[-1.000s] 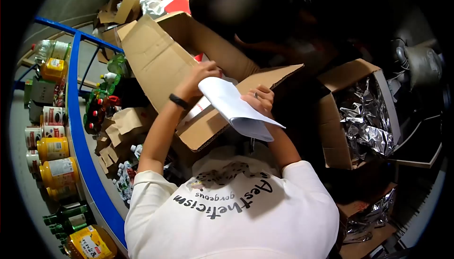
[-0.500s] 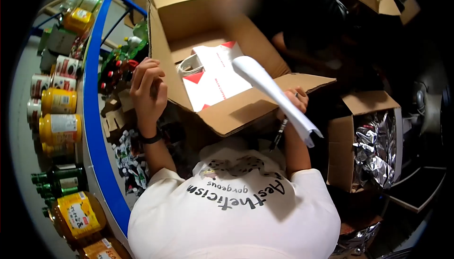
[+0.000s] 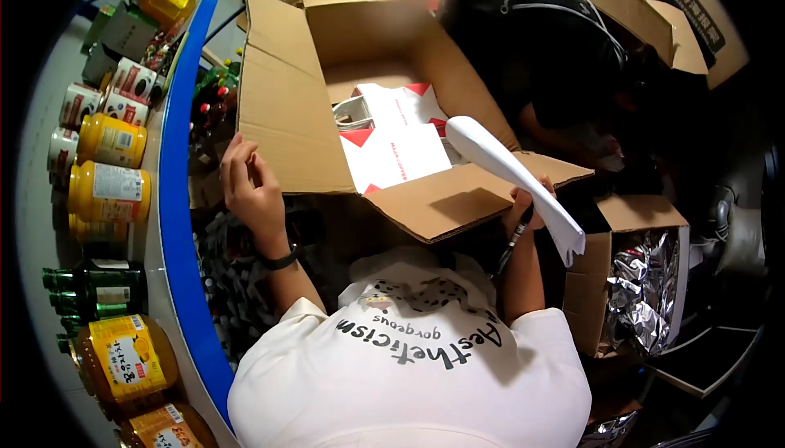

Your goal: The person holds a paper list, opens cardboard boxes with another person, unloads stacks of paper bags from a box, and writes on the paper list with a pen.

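A large open cardboard box (image 3: pixel 286 113) stands before me, holding white boxes with red corners (image 3: pixel 396 154) and a coiled white cable (image 3: pixel 353 111). My left hand (image 3: pixel 252 190) is beside the lower corner of its left flap, fingers loosely bent and slightly apart. Whether the fingertips touch the flap is unclear. In my right hand (image 3: pixel 536 204), over the near flap (image 3: pixel 446 199), are curled white paper sheets (image 3: pixel 511 172) and a black marker (image 3: pixel 515 239) pointing down. The paper hides part of that hand.
A blue-edged shelf (image 3: pixel 173 162) on the left carries jars (image 3: pixel 110 190), cans and green bottles (image 3: pixel 94 288). Across the box, a person in black (image 3: pixel 540 39) bends down. At right stands a carton of silver foil packs (image 3: pixel 646 293). More bottles sit under the shelf edge.
The box's left flap, upright before, now lies folded outward. My left hand has moved down slightly and away from the box. The right hand still holds the paper and marker.
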Tool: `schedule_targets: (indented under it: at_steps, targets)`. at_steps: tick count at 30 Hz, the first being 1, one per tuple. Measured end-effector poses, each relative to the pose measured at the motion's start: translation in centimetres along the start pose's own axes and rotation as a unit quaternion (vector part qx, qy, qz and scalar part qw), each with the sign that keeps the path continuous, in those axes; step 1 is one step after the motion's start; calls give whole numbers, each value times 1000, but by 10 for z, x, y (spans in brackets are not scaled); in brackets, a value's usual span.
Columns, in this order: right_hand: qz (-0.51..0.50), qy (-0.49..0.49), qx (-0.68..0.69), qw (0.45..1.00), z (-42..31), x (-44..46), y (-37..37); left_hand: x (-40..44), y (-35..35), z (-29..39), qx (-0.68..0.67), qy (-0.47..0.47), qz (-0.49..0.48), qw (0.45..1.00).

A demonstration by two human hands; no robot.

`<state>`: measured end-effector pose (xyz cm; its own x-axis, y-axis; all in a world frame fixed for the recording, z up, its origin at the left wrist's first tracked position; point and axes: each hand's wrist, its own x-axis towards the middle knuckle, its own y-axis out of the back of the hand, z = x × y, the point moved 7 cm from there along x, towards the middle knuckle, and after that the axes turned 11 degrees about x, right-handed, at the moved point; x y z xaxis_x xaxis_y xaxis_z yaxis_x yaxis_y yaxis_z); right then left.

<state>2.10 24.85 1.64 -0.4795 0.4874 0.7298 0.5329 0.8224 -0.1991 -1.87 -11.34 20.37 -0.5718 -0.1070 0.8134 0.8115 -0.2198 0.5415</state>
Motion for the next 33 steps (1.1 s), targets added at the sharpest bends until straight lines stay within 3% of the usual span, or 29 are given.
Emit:
schedule_targets:
  at_steps: [2,4,10,14,17,21,24,27,28,30,31,33]
  targets:
    - [11,36,-32,999,4,-5,6,-3,0,-9,46,-19,31,998]
    - [41,4,-11,999,10,-12,9,-4,2,-14,115,-31,47,992]
    - [50,-43,14,998,17,-20,15,-13,-5,-29,341,-7,-39,939]
    - [59,-84,44,994,13,-19,13,-24,-24,-44,370,-27,-105,923]
    - [58,-105,33,992,11,-19,13,-30,-38,-37,344,-80,-116,928]
    - [42,-86,33,995,-3,-15,11,-61,-84,-22,71,-112,-335,933]
    - [58,-111,46,991,-2,-25,17,-86,-89,13,11,-233,-427,874]
    - [53,-176,70,981,-3,-38,21,-100,-93,26,8,-265,-554,789]
    - [47,-217,64,973,-9,-37,18,-103,-99,25,0,-279,-544,791]
    - [-7,-273,39,961,-17,-33,13,-102,-118,22,0,-219,-588,779]
    - [-77,-218,-11,973,-21,-30,10,-101,-126,20,-1,-187,-608,771]
    - [-169,-338,10,926,2,-38,18,-101,-136,20,-47,-209,-529,821]
